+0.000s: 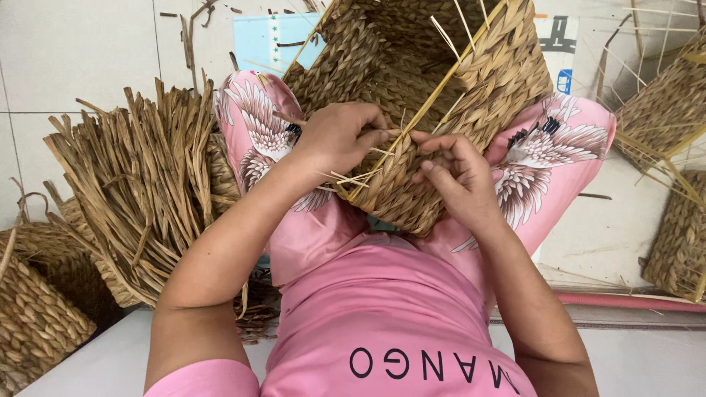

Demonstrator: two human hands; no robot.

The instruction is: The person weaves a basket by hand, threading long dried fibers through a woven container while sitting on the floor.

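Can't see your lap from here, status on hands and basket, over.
Left hand and right hand both gripping the woven basket at its near corner. Basket tilted on lap. Loose straw bundle at left, not in the way.

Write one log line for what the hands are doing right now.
left hand: gripping basket rim | right hand: pinching rim weave | woven basket: tilted on lap | dried straw bundle: beside left arm

light-blue flat package [273,38] on floor behind basket, white-and-blue printed package [559,44] at upper right
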